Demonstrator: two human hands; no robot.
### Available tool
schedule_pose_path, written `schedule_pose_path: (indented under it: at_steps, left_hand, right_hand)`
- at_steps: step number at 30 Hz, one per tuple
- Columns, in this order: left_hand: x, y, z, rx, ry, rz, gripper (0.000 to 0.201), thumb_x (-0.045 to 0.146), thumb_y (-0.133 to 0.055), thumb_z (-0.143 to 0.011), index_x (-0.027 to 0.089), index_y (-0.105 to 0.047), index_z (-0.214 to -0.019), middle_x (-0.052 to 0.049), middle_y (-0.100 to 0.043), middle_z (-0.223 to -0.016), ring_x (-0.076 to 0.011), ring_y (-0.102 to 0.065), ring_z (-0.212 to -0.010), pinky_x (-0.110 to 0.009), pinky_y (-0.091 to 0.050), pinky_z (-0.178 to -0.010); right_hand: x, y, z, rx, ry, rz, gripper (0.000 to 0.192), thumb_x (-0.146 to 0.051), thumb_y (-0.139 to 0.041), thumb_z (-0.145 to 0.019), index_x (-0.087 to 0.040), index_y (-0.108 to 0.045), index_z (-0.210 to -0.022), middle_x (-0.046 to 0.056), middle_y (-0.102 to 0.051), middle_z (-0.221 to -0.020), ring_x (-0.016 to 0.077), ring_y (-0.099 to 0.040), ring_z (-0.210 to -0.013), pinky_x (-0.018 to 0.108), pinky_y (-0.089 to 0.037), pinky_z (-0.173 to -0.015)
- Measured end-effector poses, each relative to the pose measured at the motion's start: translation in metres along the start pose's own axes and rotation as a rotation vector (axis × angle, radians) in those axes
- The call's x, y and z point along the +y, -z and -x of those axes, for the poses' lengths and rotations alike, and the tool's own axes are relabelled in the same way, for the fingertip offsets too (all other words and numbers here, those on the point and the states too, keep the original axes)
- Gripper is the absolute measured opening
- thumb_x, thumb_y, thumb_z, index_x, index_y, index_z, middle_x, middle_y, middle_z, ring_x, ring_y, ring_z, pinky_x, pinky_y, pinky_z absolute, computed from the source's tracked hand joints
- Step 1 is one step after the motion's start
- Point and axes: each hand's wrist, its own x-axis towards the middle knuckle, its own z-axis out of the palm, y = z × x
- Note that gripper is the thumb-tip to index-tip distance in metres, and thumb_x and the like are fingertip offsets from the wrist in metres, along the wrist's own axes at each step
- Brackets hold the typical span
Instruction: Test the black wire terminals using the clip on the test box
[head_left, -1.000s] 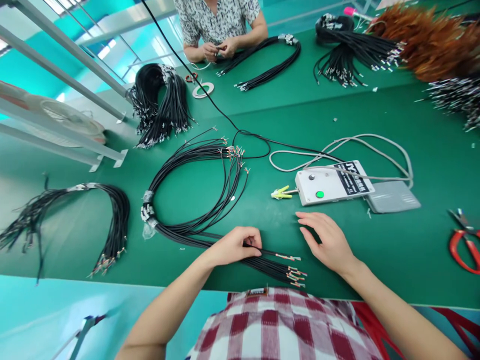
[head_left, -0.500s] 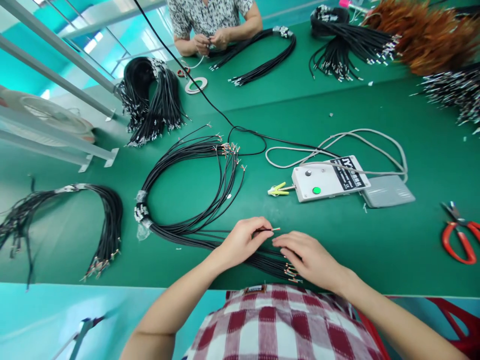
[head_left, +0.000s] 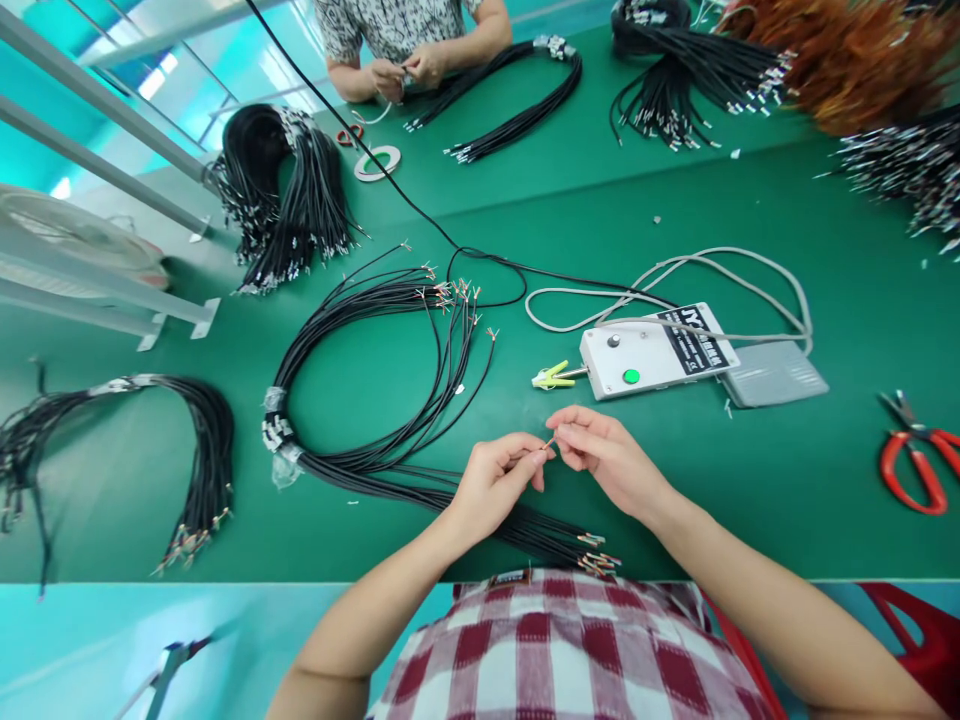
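Pinching the stripped tip of one black wire [head_left: 525, 458] between them, the left hand [head_left: 495, 480] and right hand [head_left: 604, 458] meet just above the green desk [head_left: 750, 480]. Both are closed on that wire end, fingertips nearly touching. The wire runs back into the looped cable bundle [head_left: 360, 400] lying to the left, whose other ends fan out at the desk's near edge. Just beyond the hands sits a white tester box [head_left: 652, 352] with a green button, a yellow clip [head_left: 551, 376] beside it. Red scissors [head_left: 919, 465] lie far right. Across the desk, another person's hands [head_left: 405, 72] work on cables.
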Motion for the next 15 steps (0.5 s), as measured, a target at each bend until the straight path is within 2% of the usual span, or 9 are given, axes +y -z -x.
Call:
schedule_pose_path:
  at_steps: [3,6,11,15]
  left_hand:
    - [-0.002,-0.001,0.000,0.018,-0.010,0.017,0.032,0.043,-0.056,-0.094,0.014,-0.067,-0.086,-0.001,-0.061,-0.064,-0.0066,-0.038,-0.048,-0.021,-0.030,-0.047]
    - [-0.007,-0.002,0.000,0.024,-0.003,0.052,0.032,0.044,-0.055,-0.094,0.015,-0.064,-0.086,0.000,-0.060,-0.063,-0.0065,-0.037,-0.048,-0.021,-0.029,-0.047]
    - [-0.013,-0.002,-0.001,0.060,-0.019,0.122,0.027,0.043,-0.054,-0.095,0.020,-0.051,-0.110,0.005,-0.056,-0.061,-0.0076,-0.038,-0.049,-0.020,-0.028,-0.049]
    - [-0.011,-0.001,-0.001,0.058,-0.029,0.112,0.027,0.042,-0.052,-0.096,0.021,-0.047,-0.111,0.006,-0.056,-0.061,-0.0081,-0.040,-0.051,-0.020,-0.030,-0.051]
  right_hand:
    - [0.008,-0.005,-0.003,-0.007,-0.085,-0.172,0.026,-0.036,-0.079,-0.074,-0.018,-0.066,-0.088,-0.005,-0.050,-0.065,0.0056,-0.036,-0.051,0.023,-0.025,-0.050]
    - [0.015,-0.007,-0.002,-0.033,-0.117,-0.238,0.027,-0.037,-0.081,-0.073,-0.018,-0.064,-0.084,-0.006,-0.047,-0.064,0.0055,-0.031,-0.051,0.023,-0.023,-0.050]
    - [0.024,-0.008,0.003,0.082,0.020,-0.038,0.027,-0.042,-0.080,-0.075,-0.020,-0.066,-0.083,-0.005,-0.047,-0.061,0.0104,-0.038,-0.058,0.026,-0.030,-0.056]
    - [0.024,-0.006,0.003,0.103,0.006,-0.038,0.029,-0.044,-0.081,-0.073,-0.020,-0.067,-0.083,-0.003,-0.052,-0.068,0.0108,-0.040,-0.060,0.027,-0.032,-0.058]
